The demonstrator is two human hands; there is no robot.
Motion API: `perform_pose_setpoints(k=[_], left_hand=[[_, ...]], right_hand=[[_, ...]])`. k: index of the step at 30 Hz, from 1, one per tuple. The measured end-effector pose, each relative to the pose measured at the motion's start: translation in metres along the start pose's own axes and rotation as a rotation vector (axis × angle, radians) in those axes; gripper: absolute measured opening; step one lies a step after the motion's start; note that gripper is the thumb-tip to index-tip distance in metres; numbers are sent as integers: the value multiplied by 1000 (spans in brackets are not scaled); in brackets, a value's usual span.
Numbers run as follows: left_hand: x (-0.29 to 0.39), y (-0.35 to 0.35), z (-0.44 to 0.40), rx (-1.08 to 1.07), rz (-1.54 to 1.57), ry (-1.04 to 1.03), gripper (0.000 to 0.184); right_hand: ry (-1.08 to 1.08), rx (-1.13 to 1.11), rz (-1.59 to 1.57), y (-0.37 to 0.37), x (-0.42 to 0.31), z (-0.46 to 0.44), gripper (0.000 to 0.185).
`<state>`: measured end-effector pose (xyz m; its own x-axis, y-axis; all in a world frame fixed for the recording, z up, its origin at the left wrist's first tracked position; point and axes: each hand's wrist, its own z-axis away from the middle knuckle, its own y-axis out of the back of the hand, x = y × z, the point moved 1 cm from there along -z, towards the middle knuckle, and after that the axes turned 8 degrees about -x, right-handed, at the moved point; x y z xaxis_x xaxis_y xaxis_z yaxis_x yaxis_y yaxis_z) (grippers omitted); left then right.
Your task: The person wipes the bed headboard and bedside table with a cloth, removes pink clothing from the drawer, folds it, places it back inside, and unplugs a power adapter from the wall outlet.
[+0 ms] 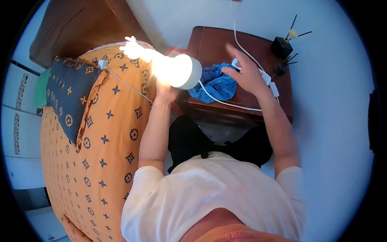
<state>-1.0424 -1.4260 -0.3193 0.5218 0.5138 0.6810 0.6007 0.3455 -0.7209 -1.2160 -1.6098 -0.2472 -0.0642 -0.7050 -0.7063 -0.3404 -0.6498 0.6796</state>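
Left hand (166, 92) is wrapped around the glowing white lamp with a round base (173, 71), holding it up in front of the wooden headboard side of the orange patterned bed (100, 161). Right hand (246, 74) is empty and wide, thumb and fingers spread, over the dark reddish-brown wooden nightstand (209, 40). Crumpled blue cloth (217, 84) lies there between the lamp and that hand, near a white power strip (265, 76). From the lamp's base, a white cord (225, 103) curves rightward across the nightstand.

One head-worn view — looking forward and down, arm's length from the hands (245, 74).
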Motion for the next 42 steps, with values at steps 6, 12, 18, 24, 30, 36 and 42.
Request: perform_pose_setpoints(k=[6,12,18,24,30,36,42], left_hand=[[3,9,-2,11,131,-42,35],[-3,16,-5,-70,45,-75,31],[-8,7,-10,10,-156,-125,28],[-27,-7,-16,19,-422,-112,32],[-39,-7,-16,111,-391,-56,26],[-43,3,-28,104,-395,-65,23],[-14,12,-25,155,-475,-127,31]], right_hand=[[17,-419,560,-51,13,-10,75],[91,-302,433,-43,41,-26,49],[103,153,146,3,22,-34,40],[416,9,507,-16,-17,-47,36],[337,8,360,-42,-14,-24,25],[540,-32,413,-40,-17,10,34],[204,-29,442,-16,20,-3,35]])
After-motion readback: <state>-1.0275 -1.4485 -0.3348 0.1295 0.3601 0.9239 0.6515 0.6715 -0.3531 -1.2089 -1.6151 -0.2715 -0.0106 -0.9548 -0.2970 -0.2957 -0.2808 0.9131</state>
